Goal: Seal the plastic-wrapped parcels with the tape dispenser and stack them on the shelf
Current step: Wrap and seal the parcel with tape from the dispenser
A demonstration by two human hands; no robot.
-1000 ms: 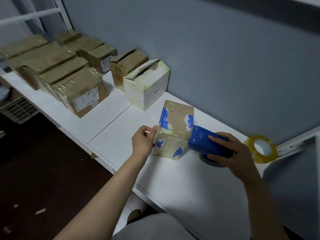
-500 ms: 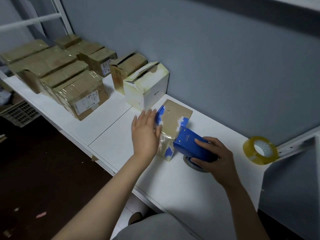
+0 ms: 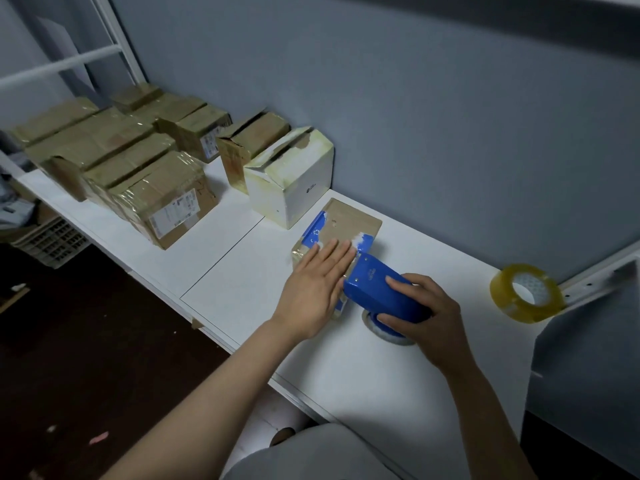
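A small parcel (image 3: 351, 220), brown on top with torn blue patches and glossy film round it, is seen lying on the white shelf (image 3: 235, 271) close to the grey wall, just right of the middle of the head view. The left hand (image 3: 317, 284) is laid flat over the parcel's near edge, with the fingers straight and together and nothing gripped. The blue tape dispenser (image 3: 379, 289) is grasped from above by the right hand (image 3: 427, 313), fingers and thumb curled round its body. Its nose is set against the parcel's near right corner, just beside the left fingertips, and its own roll (image 3: 382, 333) is partly seen beneath it on the shelf. At three o'clock from the dispenser, well apart, a loose roll of yellowish tape (image 3: 526, 292) is tilted on its edge. At eleven o'clock from the parcel a white box (image 3: 294, 192) is found, its top unevenly taped, and just beyond it an open brown carton (image 3: 251, 147). Further along at ten o'clock a cluster of film-wrapped brown parcels (image 3: 152, 188) is packed together — some bear printed labels.
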